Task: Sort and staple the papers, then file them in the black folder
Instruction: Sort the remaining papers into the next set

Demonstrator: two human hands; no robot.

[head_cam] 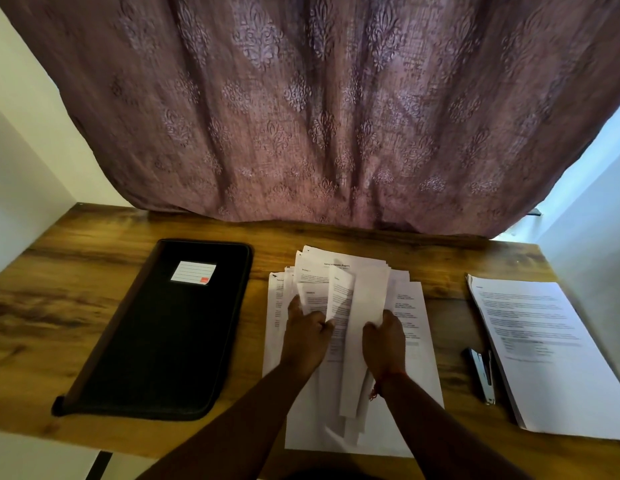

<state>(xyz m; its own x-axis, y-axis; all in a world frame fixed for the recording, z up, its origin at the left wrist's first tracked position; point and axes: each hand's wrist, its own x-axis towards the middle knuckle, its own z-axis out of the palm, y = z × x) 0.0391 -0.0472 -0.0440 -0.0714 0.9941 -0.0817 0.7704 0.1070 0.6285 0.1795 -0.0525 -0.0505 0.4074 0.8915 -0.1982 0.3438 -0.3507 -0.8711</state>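
1. I see a wooden desk (94,271) from above, with a mauve patterned curtain (319,116) hanging behind it at 12 o'clock.
2. In the middle of the desk lies a loose, fanned pile of printed papers (409,306), its sheets overlapping at odd angles.
3. My left hand (307,332) is over the pile, its fingers curled round the lower edge of a few lifted sheets (315,296), pinching them up off the heap.
4. My right hand (384,337) sits just beside it at 3 o'clock, gripping one long sheet (367,306) that stands bent and raised above the pile; a red thread (374,389) is tied round that wrist.
5. The two hands are close but not touching; the raised sheet's edge falls between them.
6. The black folder (156,341) lies closed and flat at 9 o'clock from the pile, well apart from both hands, with a white label (193,271) near its far end.
7. At 3 o'clock from the pile a stapler (481,374) lies on the desk, untouched.
8. Just beyond the stapler, at the right edge of the desk, lies a neater stack of printed pages (551,368), squared up; its text is too blurred for me to read.
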